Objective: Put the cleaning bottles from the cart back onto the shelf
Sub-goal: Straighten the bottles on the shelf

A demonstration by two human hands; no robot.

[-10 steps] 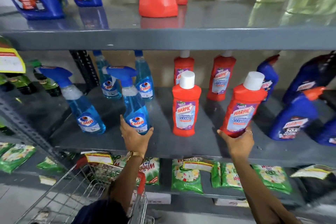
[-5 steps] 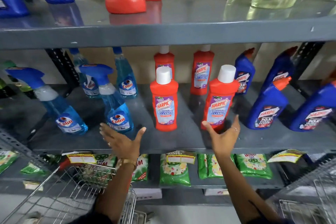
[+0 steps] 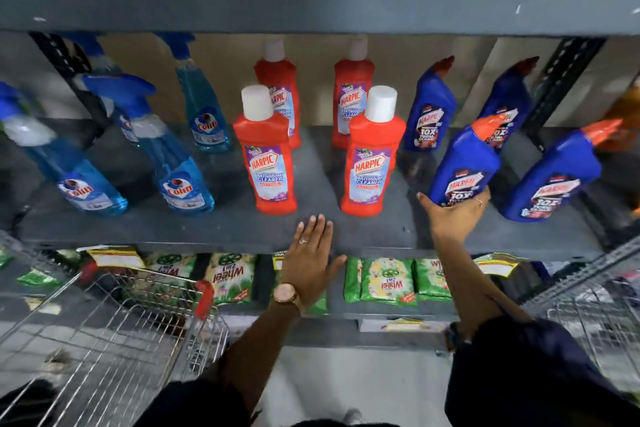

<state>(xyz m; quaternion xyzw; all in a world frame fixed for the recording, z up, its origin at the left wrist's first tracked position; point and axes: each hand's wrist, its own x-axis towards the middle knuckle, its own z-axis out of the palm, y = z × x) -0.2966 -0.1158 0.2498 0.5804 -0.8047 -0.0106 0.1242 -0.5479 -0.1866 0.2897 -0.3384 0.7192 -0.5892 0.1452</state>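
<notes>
A person's right hand [image 3: 453, 215] wraps around the base of a blue Harpic toilet cleaner bottle [image 3: 465, 166] standing near the front of the grey metal shelf [image 3: 214, 229], thumb on the bottle's left side and fingers around its right. The left hand [image 3: 310, 260], with a ring and a wristwatch, lies flat and spread, holding nothing, its fingertips over the shelf's front edge just below two red Harpic Bathroom Cleaner bottles [image 3: 266, 166] with white caps. Left of these stand blue Colin spray bottles [image 3: 176, 177]; a second blue Harpic bottle [image 3: 554, 177] leans to the right of the grasped one, and more red and blue bottles line the back row. Green Wheel detergent packets [image 3: 388, 281] fill the shelf below, and a wire shopping cart [image 3: 114, 333] with a red handle sits at lower left.
</notes>
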